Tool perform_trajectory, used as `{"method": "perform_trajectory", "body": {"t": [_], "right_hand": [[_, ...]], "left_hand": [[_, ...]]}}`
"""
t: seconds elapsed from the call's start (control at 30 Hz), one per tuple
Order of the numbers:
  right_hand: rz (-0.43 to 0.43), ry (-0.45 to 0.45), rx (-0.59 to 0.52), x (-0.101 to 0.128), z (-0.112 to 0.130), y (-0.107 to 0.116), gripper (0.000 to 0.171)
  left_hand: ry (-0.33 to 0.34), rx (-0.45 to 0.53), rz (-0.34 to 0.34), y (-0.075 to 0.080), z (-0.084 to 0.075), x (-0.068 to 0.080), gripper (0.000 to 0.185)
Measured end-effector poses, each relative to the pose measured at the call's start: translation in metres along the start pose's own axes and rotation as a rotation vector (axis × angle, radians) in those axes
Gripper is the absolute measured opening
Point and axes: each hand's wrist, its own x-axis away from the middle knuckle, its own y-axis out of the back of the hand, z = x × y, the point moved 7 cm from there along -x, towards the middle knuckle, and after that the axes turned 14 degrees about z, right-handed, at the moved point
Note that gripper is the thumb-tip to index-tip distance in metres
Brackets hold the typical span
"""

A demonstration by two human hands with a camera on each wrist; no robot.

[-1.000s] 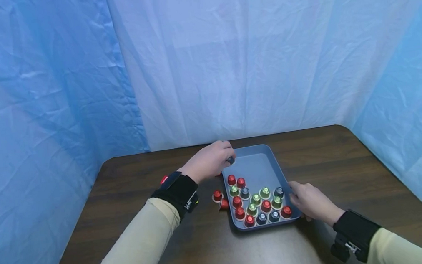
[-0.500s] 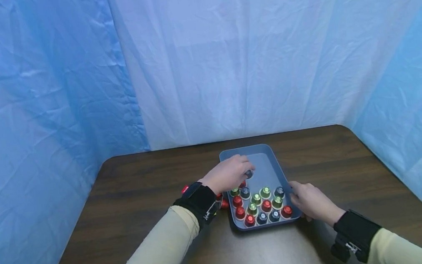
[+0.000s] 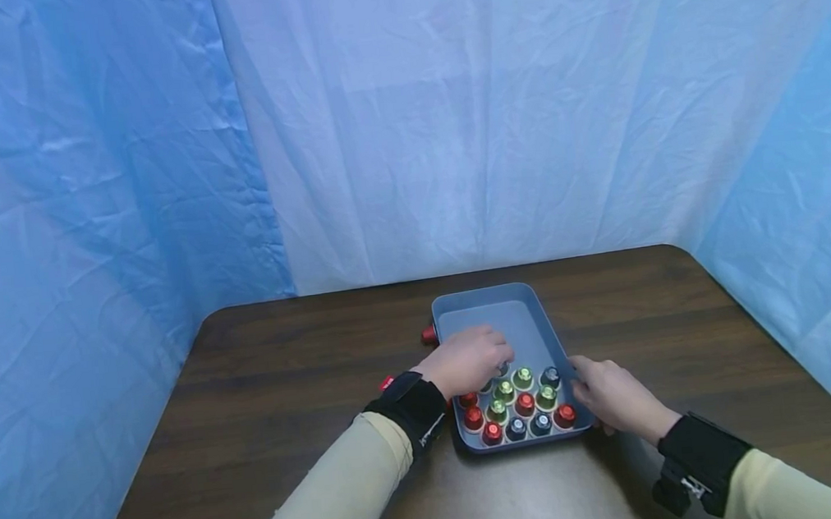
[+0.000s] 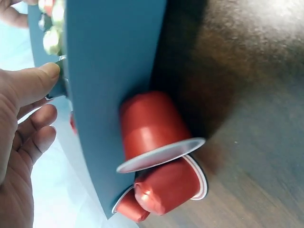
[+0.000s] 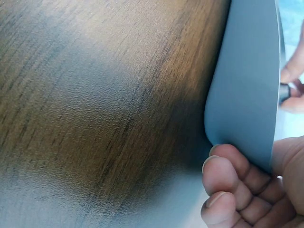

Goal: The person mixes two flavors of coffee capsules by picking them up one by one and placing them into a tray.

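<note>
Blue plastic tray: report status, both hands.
Left hand pinches dark capsule over blue plastic tray. Right hand grips tray's right rim. Red capsules loose on table outside left wall.

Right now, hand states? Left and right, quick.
Left hand: fingers pinching a dark capsule over the tray.
Right hand: fingers curled round the tray's right edge, gripping it.

No readable text, label, brand or number shows on the tray, capsules, wrist straps or backdrop
</note>
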Motion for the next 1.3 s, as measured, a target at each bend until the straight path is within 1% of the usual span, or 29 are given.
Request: {"method": "perform_trajectory", "body": {"t": [0.13, 0.27, 0.33, 0.43, 0.53, 0.6, 0.7, 0.83, 0.93, 1.03, 1.17, 1.3], "right_hand": [[0.0, -0.003, -0.001, -0.001, 0.0, 0.0, 0.052], [-0.002, -0.004, -0.001, -0.001, -0.001, 0.0, 0.052], [0.0, -0.007, -0.001, -0.001, -0.001, 0.0, 0.052], [0.0, -0.006, 0.0, -0.001, -0.001, 0.0, 0.052], [-0.003, -0.003, -0.001, -0.001, 0.0, -0.001, 0.052], [-0.003, -0.002, 0.0, -0.001, 0.0, -0.001, 0.052], [0.0, -0.005, 0.001, -0.001, -0.001, -0.001, 0.053], [0.003, -0.005, 0.001, -0.001, -0.001, -0.001, 0.053], [0.005, -0.007, 0.0, 0.0, -0.001, -0.001, 0.053], [0.007, -0.017, -0.004, -0.001, -0.002, -0.001, 0.053], [0.01, -0.028, -0.006, -0.001, -0.002, -0.001, 0.053], [0.01, -0.024, -0.005, -0.001, -0.001, -0.001, 0.053]], "left_hand": [[0.013, -0.066, 0.042, -0.005, -0.002, -0.001, 0.026], [0.017, -0.092, 0.069, -0.009, -0.003, -0.002, 0.026], [0.017, -0.083, 0.08, -0.01, -0.002, -0.002, 0.028], [0.017, -0.045, 0.09, -0.01, -0.001, 0.002, 0.032], [0.018, 0.012, 0.08, -0.007, 0.003, 0.008, 0.034], [0.015, 0.03, 0.064, -0.005, 0.007, 0.012, 0.035], [0.035, 0.052, 0.048, -0.001, 0.014, 0.018, 0.034], [0.051, 0.037, 0.025, 0.004, 0.024, 0.026, 0.033], [0.049, 0.012, 0.004, 0.007, 0.031, 0.033, 0.032], [0.067, 0.02, -0.01, 0.012, 0.039, 0.042, 0.033], [0.108, 0.056, -0.005, 0.014, 0.052, 0.056, 0.033], [0.158, 0.099, 0.022, 0.009, 0.065, 0.068, 0.036]]}}
